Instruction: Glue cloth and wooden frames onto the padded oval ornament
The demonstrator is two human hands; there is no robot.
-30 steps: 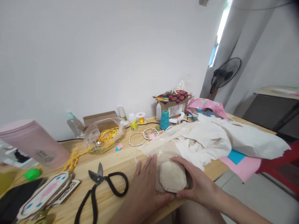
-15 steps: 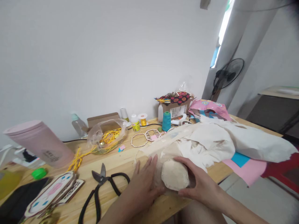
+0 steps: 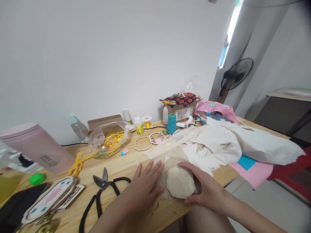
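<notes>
A pale cream piece with a scalloped, roughly round outline point(image 3: 180, 182) lies near the table's front edge, on thin off-white fabric point(image 3: 167, 155). My right hand point(image 3: 202, 189) curves round its right side, thumb at the lower edge and fingers along the top. To the left, my left hand point(image 3: 148, 181) rests flat with fingers spread, pressing the fabric to the table. Black-handled shears point(image 3: 103, 184) lie partly open beside my left forearm. Beyond the fingers are a thin wooden outline frame point(image 3: 143, 143) and a cut-out lattice wooden piece point(image 3: 157, 138).
Crumpled white cloth point(image 3: 216, 142) spreads to the right over pink paper point(image 3: 255, 171). At the back stand a teal thread spool point(image 3: 171, 124), a glue bottle point(image 3: 139, 125) and a filled cardboard box point(image 3: 183, 111). A pink tumbler point(image 3: 40, 147) and stacked decorated tags point(image 3: 48, 197) are at left.
The view has shifted slightly. The cream piece now lies flatter, and my left hand has drawn a little away from it. My right hand keeps its hold.
</notes>
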